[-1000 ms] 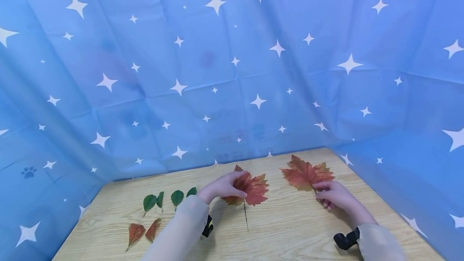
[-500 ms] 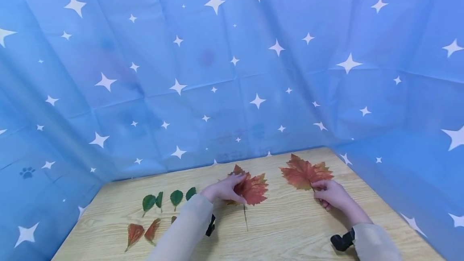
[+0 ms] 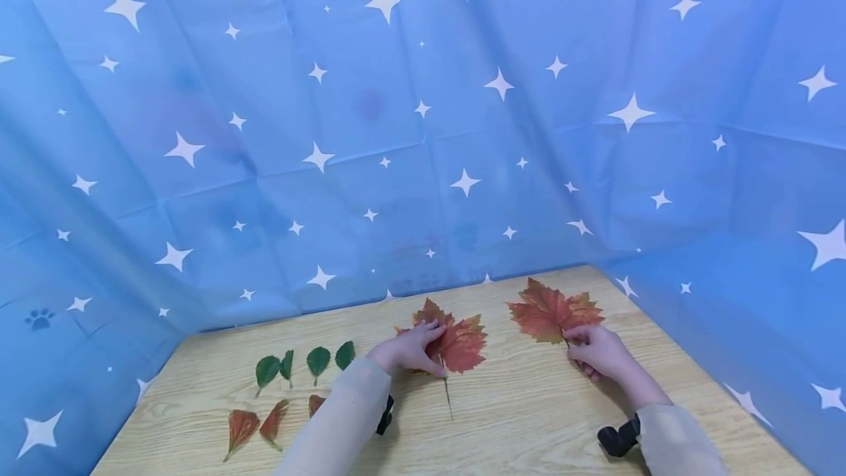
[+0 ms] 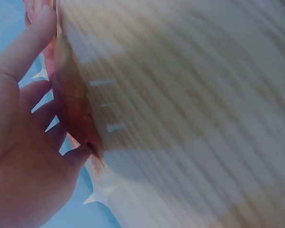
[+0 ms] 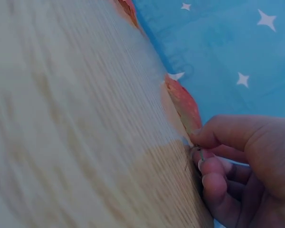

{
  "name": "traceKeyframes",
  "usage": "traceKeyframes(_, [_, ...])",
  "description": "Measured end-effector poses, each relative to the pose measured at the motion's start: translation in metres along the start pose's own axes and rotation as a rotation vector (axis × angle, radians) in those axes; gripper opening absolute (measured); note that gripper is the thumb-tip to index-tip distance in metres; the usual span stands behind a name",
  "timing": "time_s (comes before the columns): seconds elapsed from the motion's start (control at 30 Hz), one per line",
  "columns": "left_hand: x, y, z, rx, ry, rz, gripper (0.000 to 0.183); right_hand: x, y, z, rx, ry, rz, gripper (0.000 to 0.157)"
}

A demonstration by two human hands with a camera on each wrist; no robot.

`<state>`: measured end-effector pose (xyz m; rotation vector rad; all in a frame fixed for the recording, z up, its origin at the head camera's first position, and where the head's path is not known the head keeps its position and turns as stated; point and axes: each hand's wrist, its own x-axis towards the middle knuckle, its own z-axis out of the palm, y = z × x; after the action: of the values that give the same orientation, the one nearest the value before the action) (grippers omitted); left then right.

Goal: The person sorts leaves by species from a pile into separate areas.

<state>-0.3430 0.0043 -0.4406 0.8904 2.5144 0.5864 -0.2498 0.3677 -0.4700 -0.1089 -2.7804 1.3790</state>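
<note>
Two large red-orange maple leaves lie on the wooden table. On the left maple leaf (image 3: pixel 462 344) rests my left hand (image 3: pixel 408 350), its fingers spread fairly straight over the blade and its thumb near the stem. In the left wrist view the fingers (image 4: pixel 40 114) touch the leaf's edge without curling round it. My right hand (image 3: pixel 603 352) pinches the stem of the right maple leaf (image 3: pixel 551 312) just below its blade. The right wrist view shows thumb and index finger (image 5: pixel 218 132) meeting at that stem, with the leaf (image 5: pixel 184 102) beyond them.
Several small green leaves (image 3: pixel 319 361) lie in a row at the table's left. Small reddish leaves (image 3: pixel 242 427) lie nearer the front, one partly hidden by my left sleeve (image 3: pixel 344 417). A blue starred curtain (image 3: pixel 423 123) hangs behind the table (image 3: pixel 515 424).
My left hand has shifted slightly on its leaf, its fingers spreading and uncovering more of the blade. The right hand keeps its pinch. The head view has drifted a little.
</note>
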Motion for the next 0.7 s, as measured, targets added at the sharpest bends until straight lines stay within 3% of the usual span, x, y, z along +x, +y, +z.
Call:
traceKeyframes(0.33, [-0.0013, 0.0028, -0.0011, -0.038, -0.038, -0.022, 0.091, 0.0011, 0.0012, 0.0021, -0.007, 0.012, 0.004, 0.046])
traceKeyframes(0.7, [0.0047, -0.0006, 0.0013, 0.046, -0.105, -0.055, 0.092, -0.0006, 0.0013, 0.0003, 0.011, 0.015, 0.006, 0.048])
